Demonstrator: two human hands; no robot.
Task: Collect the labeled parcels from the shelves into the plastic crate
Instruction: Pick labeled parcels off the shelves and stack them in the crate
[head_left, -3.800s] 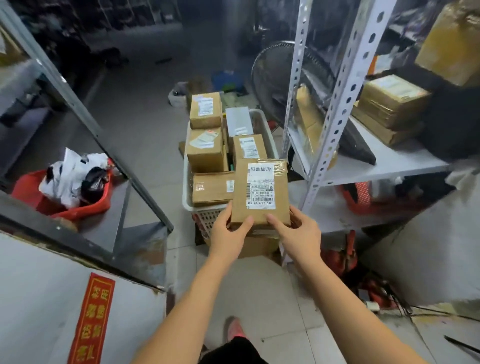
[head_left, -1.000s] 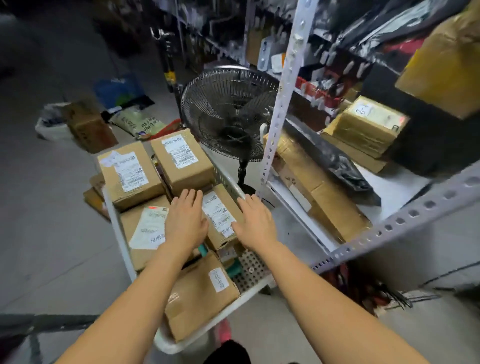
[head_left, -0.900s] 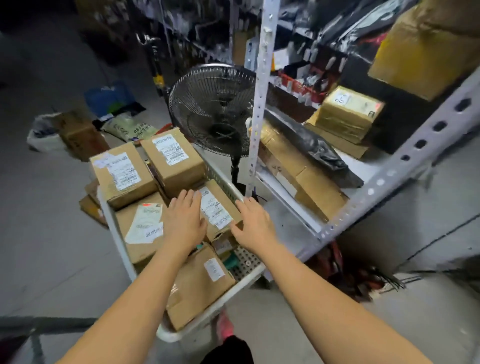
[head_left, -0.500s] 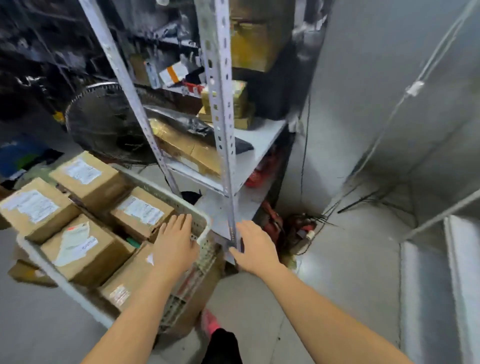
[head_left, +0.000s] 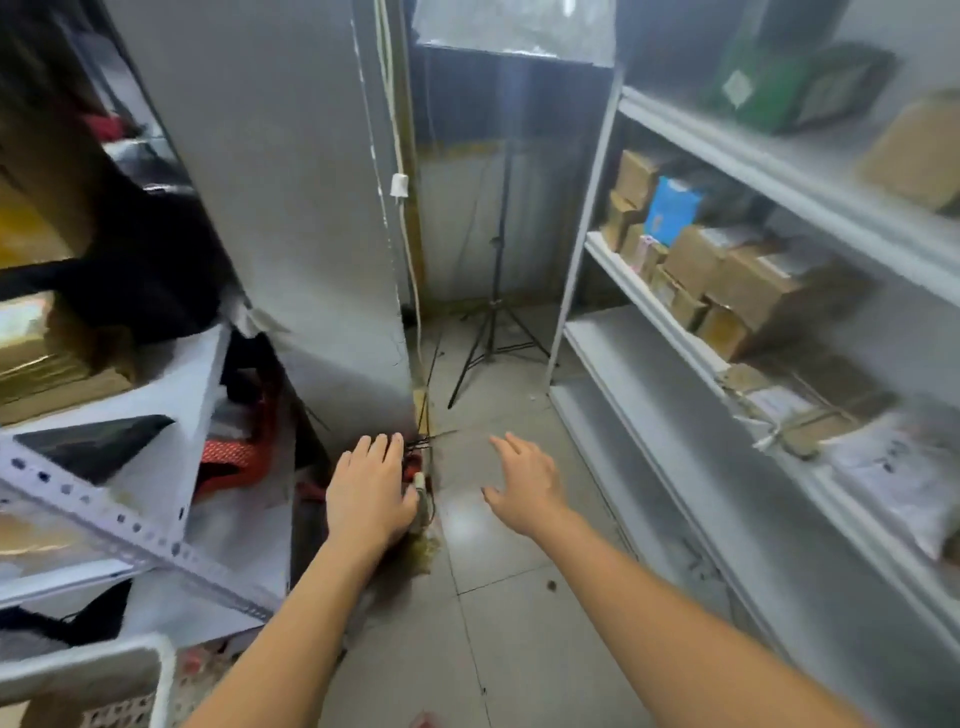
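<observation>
Both my hands hang in the air over the tiled floor, holding nothing. My left hand (head_left: 370, 493) has its fingers straight, spread over a tangle of cables by the wall corner. My right hand (head_left: 522, 480) is open too, fingers relaxed. On the white shelf unit (head_left: 644, 306) to the right stand several brown cardboard parcels (head_left: 737, 280), some with white labels, and a blue packet (head_left: 672, 208). Only the white rim of the plastic crate (head_left: 88, 662) shows at the bottom left corner. The view is motion-blurred.
A grey perforated-steel rack (head_left: 130, 525) on the left holds taped boxes (head_left: 47, 358) and dark bags. A grey pillar (head_left: 291, 208) stands ahead. A black tripod stand (head_left: 496, 312) is in the far corner. White mail bags (head_left: 893, 467) lie on the right shelf.
My view has swung right, away from the crate toward the right shelves. Both hands left the crate's parcels and now hover open over the floor.
</observation>
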